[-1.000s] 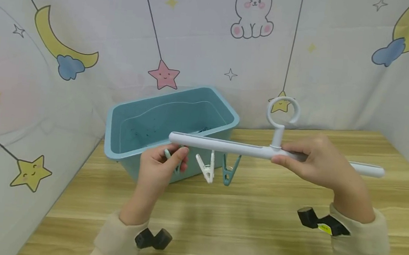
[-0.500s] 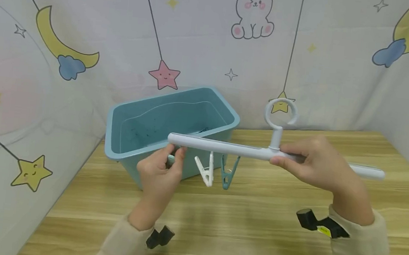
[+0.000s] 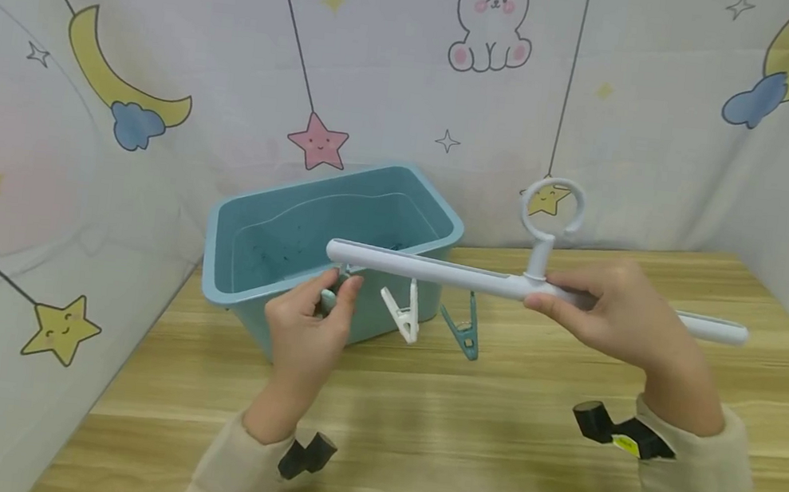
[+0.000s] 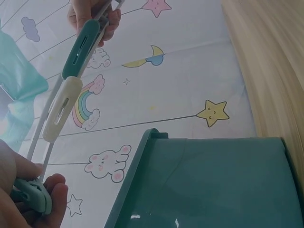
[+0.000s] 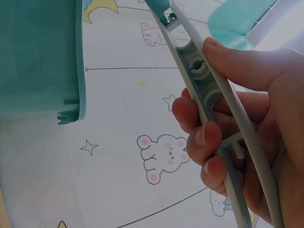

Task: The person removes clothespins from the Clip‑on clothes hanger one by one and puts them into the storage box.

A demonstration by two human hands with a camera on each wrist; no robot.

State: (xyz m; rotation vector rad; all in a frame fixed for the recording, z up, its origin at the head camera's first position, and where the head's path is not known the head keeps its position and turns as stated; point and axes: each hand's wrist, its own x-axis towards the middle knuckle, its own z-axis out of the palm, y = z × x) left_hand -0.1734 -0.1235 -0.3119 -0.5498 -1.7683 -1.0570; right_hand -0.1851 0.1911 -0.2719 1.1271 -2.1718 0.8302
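Observation:
My right hand (image 3: pixel 611 317) grips a white bar-shaped hanger (image 3: pixel 428 270) just right of its ring hook (image 3: pixel 550 206). Its left end tilts slightly up. Under the bar's left half hang a white clip (image 3: pixel 404 315) and a teal clip (image 3: pixel 465 333). At the left end my left hand (image 3: pixel 307 325) pinches a light green clip (image 4: pixel 35 197) between thumb and fingers, up against the bar. The left wrist view shows this clip from below, partly hidden by the fingers. In the right wrist view my fingers curl round the hanger's hollow underside (image 5: pixel 199 71).
A blue-green bin (image 3: pixel 325 215) stands behind the left hand, with the hanger's left end overlapping its front rim. It rests on a wood-grain table (image 3: pixel 460 445). A printed cloth (image 3: pixel 398 78) forms the backdrop on the far side and the left.
My left hand has brought the light green clip up to the bar's left end. That end has risen slightly, and the hanging teal clip has swung to the right.

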